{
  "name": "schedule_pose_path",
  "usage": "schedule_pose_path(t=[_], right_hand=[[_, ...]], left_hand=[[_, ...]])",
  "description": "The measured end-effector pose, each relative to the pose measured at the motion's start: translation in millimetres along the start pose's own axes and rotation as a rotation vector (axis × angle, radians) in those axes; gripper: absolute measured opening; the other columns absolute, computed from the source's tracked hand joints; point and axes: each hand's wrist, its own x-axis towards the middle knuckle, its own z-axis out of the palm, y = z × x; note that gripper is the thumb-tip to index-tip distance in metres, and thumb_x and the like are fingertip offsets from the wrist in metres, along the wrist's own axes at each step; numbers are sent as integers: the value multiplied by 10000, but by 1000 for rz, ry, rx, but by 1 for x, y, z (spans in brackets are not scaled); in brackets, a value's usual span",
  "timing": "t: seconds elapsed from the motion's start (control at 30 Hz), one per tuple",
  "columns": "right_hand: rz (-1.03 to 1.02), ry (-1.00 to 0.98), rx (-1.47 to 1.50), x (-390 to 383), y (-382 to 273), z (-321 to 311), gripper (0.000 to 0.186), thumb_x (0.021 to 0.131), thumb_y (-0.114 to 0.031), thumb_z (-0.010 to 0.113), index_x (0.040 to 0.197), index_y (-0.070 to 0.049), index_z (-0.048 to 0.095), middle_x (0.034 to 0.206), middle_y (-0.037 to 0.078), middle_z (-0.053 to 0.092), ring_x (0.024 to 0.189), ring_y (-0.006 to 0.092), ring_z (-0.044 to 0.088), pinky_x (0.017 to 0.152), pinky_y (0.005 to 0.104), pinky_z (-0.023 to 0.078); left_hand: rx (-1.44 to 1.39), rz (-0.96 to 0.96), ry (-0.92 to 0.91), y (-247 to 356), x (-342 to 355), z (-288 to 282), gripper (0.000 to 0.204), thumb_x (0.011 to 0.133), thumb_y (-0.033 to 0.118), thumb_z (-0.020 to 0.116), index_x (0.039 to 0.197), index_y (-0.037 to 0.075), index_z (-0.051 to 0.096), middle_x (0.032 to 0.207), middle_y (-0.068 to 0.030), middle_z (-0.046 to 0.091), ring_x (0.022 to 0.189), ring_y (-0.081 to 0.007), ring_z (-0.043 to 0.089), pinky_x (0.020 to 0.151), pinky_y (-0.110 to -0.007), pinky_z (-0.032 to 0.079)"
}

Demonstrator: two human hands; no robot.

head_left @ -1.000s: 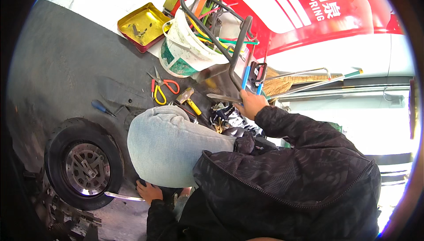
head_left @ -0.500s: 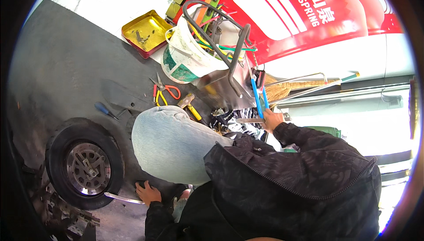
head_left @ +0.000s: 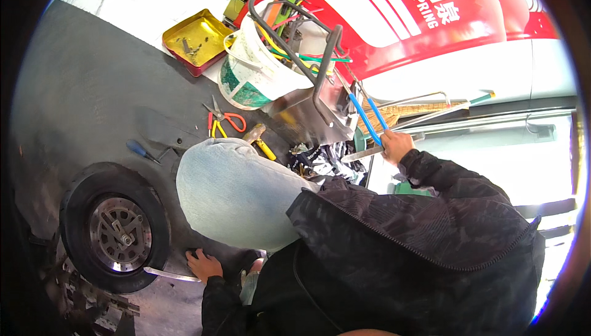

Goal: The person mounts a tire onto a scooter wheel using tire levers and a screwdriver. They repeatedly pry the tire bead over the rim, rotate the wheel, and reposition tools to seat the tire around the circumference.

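Observation:
My right hand is closed around a flat metal bar, which looks like a tire lever, and the handles of blue-handled pliers. The pliers' jaws reach up beside a metal box. Low on the left, my left hand rests with fingers spread on the dark mat, holding nothing visible. Just beside it, another flat metal lever runs to the edge of a black tire. Inside that tire sits a wheel with a brake disc, lying flat.
Scissors, a hammer and a blue-handled screwdriver lie beyond my knee. Behind them stand a white bucket of tools, a metal box and a yellow tray. A straw broom lies at the right.
My right hand has moved right and slightly up, carrying the lever and the pliers, whose handles now slant more. My left hand has barely moved. The whole view has shifted a little.

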Motion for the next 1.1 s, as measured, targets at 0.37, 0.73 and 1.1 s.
schedule_pose_path(t=[0.37,0.73,1.1], right_hand=[[282,-44,118,24,10,38,266,850,-271,783,1004,-90,664,946,94,647,869,356,697,753,480,557],[148,428,508,86,-72,-44,270,950,-238,720,1136,-50,665,880,213,718,802,416,712,722,454,558],[-107,-706,514,152,-206,177,448,1023,-415,604,1087,14,714,935,294,719,898,486,699,807,548,528]], left_hand=[[24,-22,20,-1,0,5,357,861,82,719,1190,59,583,1427,-289,468,1177,-475,549,990,-567,463],[226,-90,-7,3,4,-4,317,870,325,694,1124,137,658,1304,-141,551,1166,-379,574,879,-557,480],[-997,245,-945,140,-11,128,460,1003,527,559,1093,97,692,1100,-173,731,986,-337,682,879,-468,515]])
